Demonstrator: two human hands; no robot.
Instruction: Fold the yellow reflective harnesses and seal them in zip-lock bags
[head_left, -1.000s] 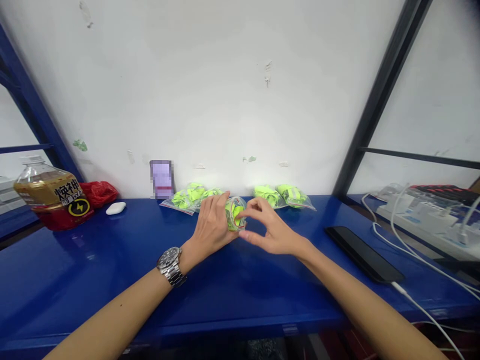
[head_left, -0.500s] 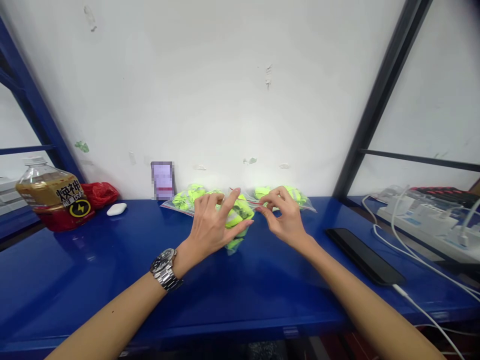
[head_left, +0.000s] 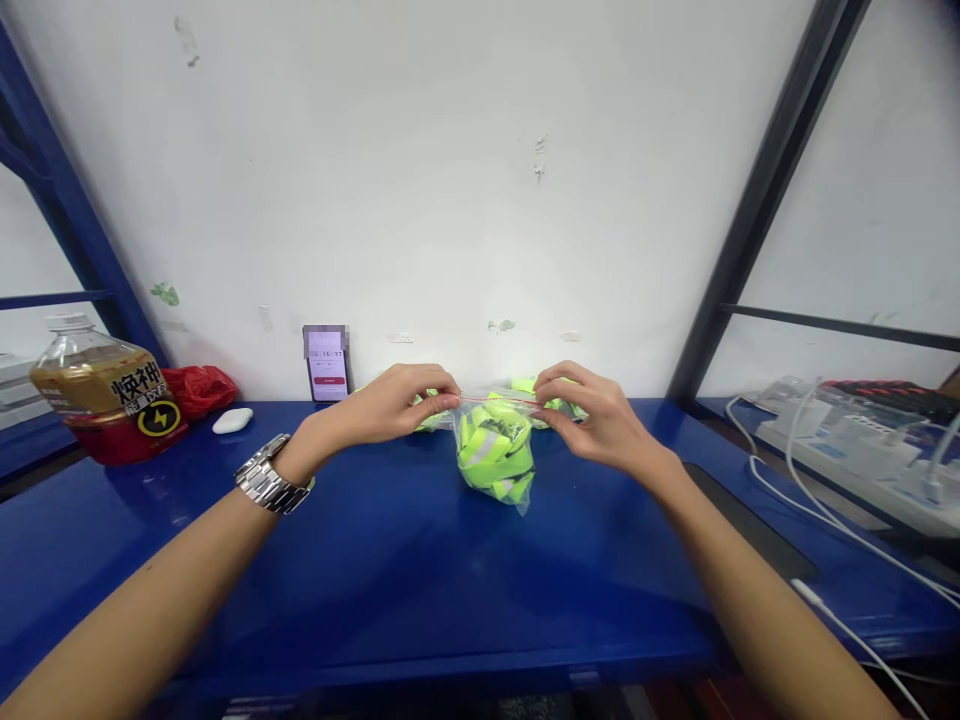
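Note:
A clear zip bag (head_left: 496, 450) with folded neon-yellow and silver reflective fabric inside hangs between my hands, its red-lined top edge stretched level. My left hand (head_left: 401, 402) pinches the left top corner between thumb and fingers. At the right top corner, my right hand (head_left: 592, 410) has its thumb and index finger closed on the bag. Behind my hands, partly hidden, more bags of the yellow fabric (head_left: 574, 408) lie against the wall.
On the blue table (head_left: 450, 610), a drink bottle (head_left: 109, 395), red plastic bag (head_left: 201, 388) and white case (head_left: 232, 420) stand left. A lit phone (head_left: 328, 370) leans on the wall. At right lie a dark phone (head_left: 750, 520), white cables and power strips (head_left: 862, 450).
My left hand has gone from spread fingers to a pinch on the bag's left corner and moved left. My right hand moved slightly right. The bag now hangs in full view, stretched between them.

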